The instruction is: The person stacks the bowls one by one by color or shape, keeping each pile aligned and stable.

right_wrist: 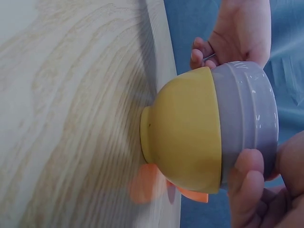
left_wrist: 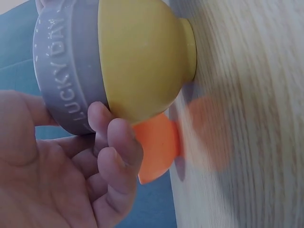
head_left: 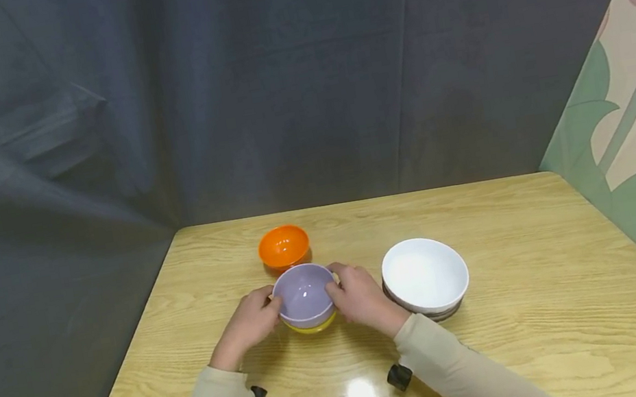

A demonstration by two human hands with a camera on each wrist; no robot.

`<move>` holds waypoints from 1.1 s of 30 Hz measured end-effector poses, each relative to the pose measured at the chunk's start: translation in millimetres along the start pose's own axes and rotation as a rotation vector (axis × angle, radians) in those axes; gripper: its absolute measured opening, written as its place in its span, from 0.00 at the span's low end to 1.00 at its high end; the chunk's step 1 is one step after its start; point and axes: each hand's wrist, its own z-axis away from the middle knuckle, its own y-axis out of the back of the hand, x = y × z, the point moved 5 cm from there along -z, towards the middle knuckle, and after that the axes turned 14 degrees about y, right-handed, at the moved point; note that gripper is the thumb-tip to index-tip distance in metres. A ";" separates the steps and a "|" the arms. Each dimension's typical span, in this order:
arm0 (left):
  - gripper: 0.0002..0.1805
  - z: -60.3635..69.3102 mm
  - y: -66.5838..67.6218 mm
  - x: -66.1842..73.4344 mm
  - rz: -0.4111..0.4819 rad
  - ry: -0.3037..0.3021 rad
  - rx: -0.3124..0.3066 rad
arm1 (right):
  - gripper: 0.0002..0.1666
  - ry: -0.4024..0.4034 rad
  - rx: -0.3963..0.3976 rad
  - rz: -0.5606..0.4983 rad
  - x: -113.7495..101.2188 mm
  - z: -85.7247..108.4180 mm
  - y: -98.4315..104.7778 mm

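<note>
Bowls in hand: lilac bowl (head_left: pixel 305 291) upright, seated in yellow bowl (head_left: pixel 313 328), near side of orange bowl (head_left: pixel 284 245). Yellow foot at or just above the table (head_left: pixel 534 338); cannot tell which.
Left hand (head_left: pixel 252 318): narrow pinch on lilac wall, thumb at the rim; fingertips come down by the yellow rim.
Right hand (head_left: pixel 361 297): thumb over lilac rim, fingers outside; pinching the opposite side.
To the right: white bowl (head_left: pixel 425 273), near the right hand.
Slip risk: grip looks mainly on lilac; on a lift, yellow could drop away if it sits loose.
Tilt risk: one hand rising faster could tip the pair.
Knock risk: pushing away from the body could strike orange; a rightward swing, white.
</note>
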 end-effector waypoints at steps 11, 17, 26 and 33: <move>0.11 -1.9 -1.8 1.1 -0.037 -0.006 0.034 | 0.23 0.044 0.026 0.140 -0.6 -0.2 2.7; 0.11 -1.0 -3.2 3.4 -0.063 -0.017 0.059 | 0.24 0.022 0.006 0.107 -0.4 0.5 2.9; 0.12 0.4 -6.6 4.5 -0.055 -0.014 0.053 | 0.25 0.000 -0.032 0.100 -0.4 1.8 2.2; 0.12 1.9 -4.1 7.4 -0.061 -0.015 0.065 | 0.24 0.031 -0.026 0.095 0.7 -0.8 2.1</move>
